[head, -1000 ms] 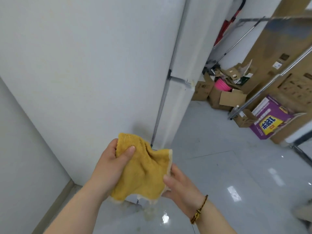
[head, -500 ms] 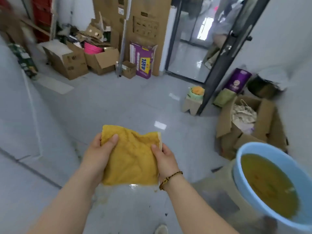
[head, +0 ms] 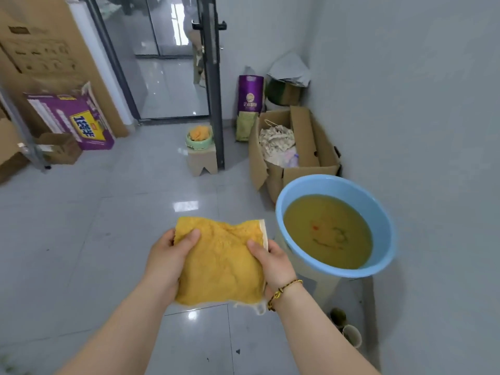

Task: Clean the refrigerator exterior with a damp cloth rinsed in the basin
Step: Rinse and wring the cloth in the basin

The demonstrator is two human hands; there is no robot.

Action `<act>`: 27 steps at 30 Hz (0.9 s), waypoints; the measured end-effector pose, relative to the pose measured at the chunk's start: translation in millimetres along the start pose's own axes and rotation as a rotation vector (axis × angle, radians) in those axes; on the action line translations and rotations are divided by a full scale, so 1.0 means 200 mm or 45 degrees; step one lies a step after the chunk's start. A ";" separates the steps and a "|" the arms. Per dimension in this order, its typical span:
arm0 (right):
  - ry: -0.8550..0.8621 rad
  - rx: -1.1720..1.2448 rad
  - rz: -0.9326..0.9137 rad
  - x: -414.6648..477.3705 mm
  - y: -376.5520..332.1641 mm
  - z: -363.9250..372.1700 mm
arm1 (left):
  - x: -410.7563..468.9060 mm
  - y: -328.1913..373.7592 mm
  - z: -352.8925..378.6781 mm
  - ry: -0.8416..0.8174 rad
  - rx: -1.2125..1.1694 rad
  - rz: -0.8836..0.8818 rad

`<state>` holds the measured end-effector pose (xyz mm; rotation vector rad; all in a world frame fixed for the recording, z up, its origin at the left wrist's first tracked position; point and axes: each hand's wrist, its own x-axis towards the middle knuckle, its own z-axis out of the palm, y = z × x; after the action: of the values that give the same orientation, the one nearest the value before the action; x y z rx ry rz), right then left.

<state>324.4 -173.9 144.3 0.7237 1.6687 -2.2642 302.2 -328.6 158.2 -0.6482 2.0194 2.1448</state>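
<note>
From the head view, you hold the yellow cloth (head: 221, 261) spread in front of you, low and near, above the floor tiles. Your left hand (head: 167, 261) grips its left edge, thumb curled over the top corner. Your right hand (head: 273, 263) pinches the right edge the same way. The blue basin (head: 338, 186) sits just right of the cloth on a pale stool (head: 322, 288), with murky yellowish water in it. The refrigerator is out of sight. I judge you're at the rinse step: next, carry the cloth right over the rim, dunk it, then wring it so it's damp, not dripping
</note>
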 end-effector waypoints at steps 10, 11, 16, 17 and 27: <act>0.375 0.050 0.011 0.31 -0.24 -0.60 | 0.33 -0.03 0.79 -0.386 0.287 -0.141; 0.405 0.049 0.004 0.35 -0.25 -0.67 | 0.36 -0.03 0.88 -0.436 0.304 -0.183; 0.442 0.027 0.024 0.50 -0.29 -0.87 | 0.55 -0.09 1.22 -0.688 0.401 -0.386; 0.489 0.060 0.045 0.55 -0.29 -0.90 | 0.61 -0.10 1.29 -0.743 0.439 -0.401; 1.098 0.260 0.240 1.23 -0.23 -1.06 | 1.33 -0.31 1.93 -1.183 1.055 -0.396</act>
<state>146.1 64.8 6.7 2.0231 1.5406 -2.1226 0.6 0.4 2.8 0.1506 1.7970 0.9430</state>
